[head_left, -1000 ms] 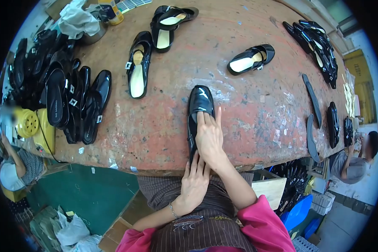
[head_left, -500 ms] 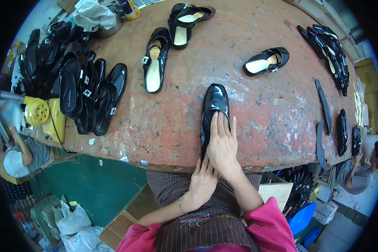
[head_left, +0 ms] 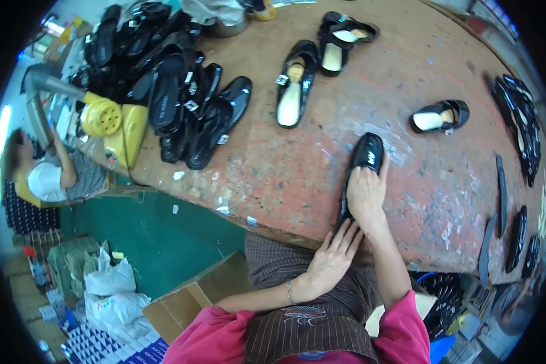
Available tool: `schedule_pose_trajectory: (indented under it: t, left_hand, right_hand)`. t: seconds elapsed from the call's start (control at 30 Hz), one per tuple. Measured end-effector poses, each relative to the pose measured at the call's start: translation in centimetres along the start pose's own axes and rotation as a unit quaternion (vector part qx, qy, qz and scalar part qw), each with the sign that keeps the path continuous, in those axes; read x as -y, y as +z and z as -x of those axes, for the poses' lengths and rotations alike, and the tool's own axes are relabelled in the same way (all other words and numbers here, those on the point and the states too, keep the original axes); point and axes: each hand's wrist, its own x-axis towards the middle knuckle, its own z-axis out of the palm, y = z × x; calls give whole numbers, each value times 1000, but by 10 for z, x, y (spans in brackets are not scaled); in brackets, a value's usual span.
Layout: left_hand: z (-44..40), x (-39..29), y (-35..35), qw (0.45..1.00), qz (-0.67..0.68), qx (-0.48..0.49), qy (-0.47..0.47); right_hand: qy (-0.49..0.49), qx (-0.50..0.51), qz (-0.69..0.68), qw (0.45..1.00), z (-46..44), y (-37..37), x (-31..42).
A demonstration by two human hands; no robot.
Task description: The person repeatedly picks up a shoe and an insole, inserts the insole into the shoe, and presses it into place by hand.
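Note:
A glossy black shoe [head_left: 368, 151] lies on the worn worktable, its toe pointing away from me. My right hand [head_left: 366, 197] reaches into its opening. Most of those fingertips are hidden inside, while one finger runs along the shoe's right edge. At the heel end, by the table's front edge, my left hand [head_left: 330, 261] rests with fingers stretched out, touching or nearly touching the shoe. Farther back is a black strapped shoe [head_left: 297, 85] with a pale insole. Another such shoe [head_left: 440, 116] lies to the right.
Black shoes are piled [head_left: 170, 91] at the left, beside a yellow machine with a grey nozzle [head_left: 103, 118]. More strapped shoes [head_left: 340, 39] lie at the back. Dark sole strips [head_left: 502, 194] and stacked shoes [head_left: 519, 124] line the right. A cardboard box [head_left: 188, 303] stands below; a person [head_left: 54, 170] sits left.
The view has swung left, so the table's contents appear farther right. My right hand sits deeper over the shoe's opening. My left hand stays by the heel, its fingers more spread.

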Motion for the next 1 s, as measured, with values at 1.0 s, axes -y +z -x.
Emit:
schedule_pose_trajectory:
  t: [1.0]
  left_hand:
    - [-57,284,-162,949,-285,-128,-28]
  right_hand:
    - [427,-276,35,861,281,-13,-404]
